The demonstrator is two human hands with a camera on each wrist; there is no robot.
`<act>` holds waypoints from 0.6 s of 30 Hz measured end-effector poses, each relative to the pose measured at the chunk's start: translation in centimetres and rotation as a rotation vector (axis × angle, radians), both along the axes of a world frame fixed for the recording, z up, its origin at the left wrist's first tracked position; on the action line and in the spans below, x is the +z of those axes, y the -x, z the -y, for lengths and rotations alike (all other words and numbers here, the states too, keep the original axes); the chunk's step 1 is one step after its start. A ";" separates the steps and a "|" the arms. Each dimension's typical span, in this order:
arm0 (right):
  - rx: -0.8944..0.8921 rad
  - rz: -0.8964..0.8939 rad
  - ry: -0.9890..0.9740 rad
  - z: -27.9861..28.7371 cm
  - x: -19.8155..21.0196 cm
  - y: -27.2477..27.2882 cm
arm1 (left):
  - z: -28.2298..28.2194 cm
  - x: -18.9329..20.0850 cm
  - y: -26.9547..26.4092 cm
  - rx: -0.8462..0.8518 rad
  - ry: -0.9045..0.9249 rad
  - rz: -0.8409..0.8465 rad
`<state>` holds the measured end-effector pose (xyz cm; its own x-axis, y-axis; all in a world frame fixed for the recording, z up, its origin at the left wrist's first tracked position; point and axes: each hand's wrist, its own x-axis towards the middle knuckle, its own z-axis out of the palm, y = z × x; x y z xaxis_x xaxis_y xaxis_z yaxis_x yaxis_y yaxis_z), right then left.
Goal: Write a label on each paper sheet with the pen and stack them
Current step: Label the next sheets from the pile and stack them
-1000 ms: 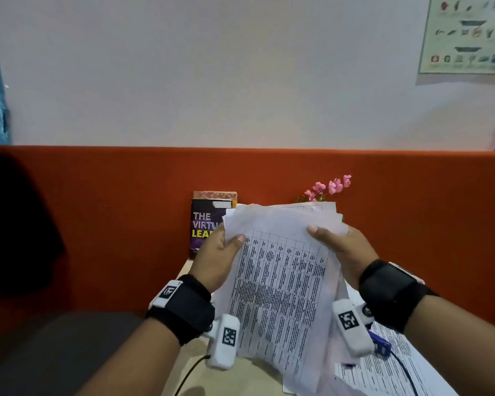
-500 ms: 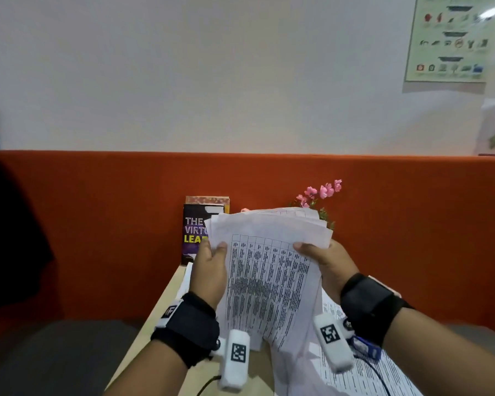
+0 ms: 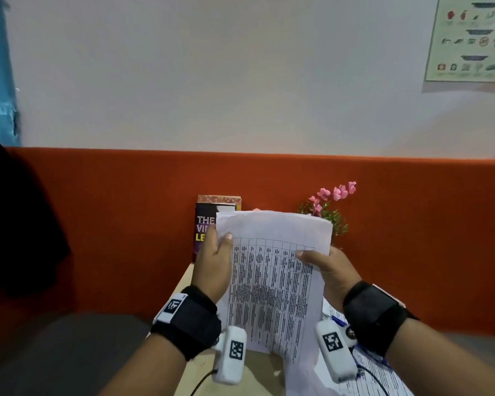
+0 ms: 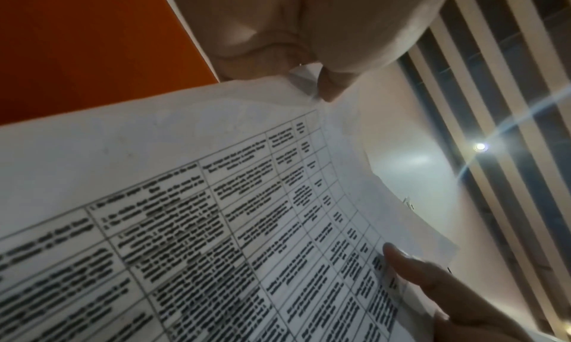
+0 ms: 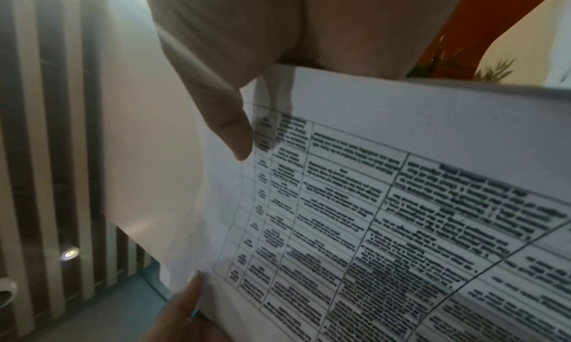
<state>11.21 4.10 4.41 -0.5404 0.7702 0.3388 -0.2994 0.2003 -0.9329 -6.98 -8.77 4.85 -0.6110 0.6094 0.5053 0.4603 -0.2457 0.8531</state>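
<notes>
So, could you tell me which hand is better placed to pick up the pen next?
Probably the right hand. The blue pen lies just under its wrist, while the left hand, on the far side, can keep holding the papers.

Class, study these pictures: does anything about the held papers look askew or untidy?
Yes. The paper sheets held upright between the left hand and right hand are not squared: their lower edges are ragged, one sheet hanging lower at the right. No tear or spill shows.
</notes>
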 end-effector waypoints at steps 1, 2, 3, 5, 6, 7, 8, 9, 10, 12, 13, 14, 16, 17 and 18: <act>0.008 -0.001 -0.007 0.2 0.2 0.1 | 0.0 0.0 0.1 -0.001 -0.004 0.000; 0.017 0.001 -0.016 0.2 0.6 0.2 | 0.0 -0.1 0.4 0.004 -0.017 0.001; 0.023 0.001 -0.025 0.1 0.9 0.2 | 0.0 0.0 0.6 0.013 -0.032 0.004; 0.029 0.004 -0.028 -0.2 1.1 0.0 | 0.1 -0.1 1.0 0.027 -0.047 0.015; 0.031 0.011 -0.016 -0.3 0.9 0.0 | 0.2 -0.2 1.0 0.017 -0.029 0.017; 0.028 0.024 -0.002 -0.4 0.6 -0.1 | 0.1 -0.6 1.1 0.007 0.008 0.013; 0.017 0.040 0.004 -0.5 0.1 0.0 | 0.0 -0.9 1.0 -0.002 0.054 0.003; 0.006 0.053 0.004 -0.5 -0.3 0.0 | -0.1 -1.4 0.9 -0.007 0.091 -0.015; -0.008 0.067 0.005 -0.5 -0.5 0.1 | -0.2 -1.6 0.8 -0.010 0.110 -0.037; -0.003 0.082 0.004 -0.5 -0.4 0.0 | -0.2 -1.7 0.8 0.010 0.105 -0.081; 0.003 0.093 -0.005 -0.7 -0.1 -0.1 | -0.2 -1.6 0.8 0.025 0.094 -0.100; -0.008 0.117 -0.039 -0.7 0.3 -0.3 | -0.2 -1.4 0.8 0.040 0.085 -0.113; -0.228 0.215 -0.238 -1.1 1.8 -0.7 | -0.1 -1.2 0.6 0.062 0.074 -0.140; -0.426 0.268 -0.402 -1.0 2.9 -0.9 | -0.1 -1.0 0.6 0.075 0.067 -0.158; -0.604 0.285 -0.600 -0.7 4.1 -1.0 | -0.1 -1.0 0.5 0.087 0.056 -0.177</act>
<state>12.23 4.77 8.48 -0.2254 0.6869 0.6909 0.2421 0.7264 -0.6432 -7.47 -8.67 3.88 -0.5674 0.5884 0.5760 0.6215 -0.1528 0.7683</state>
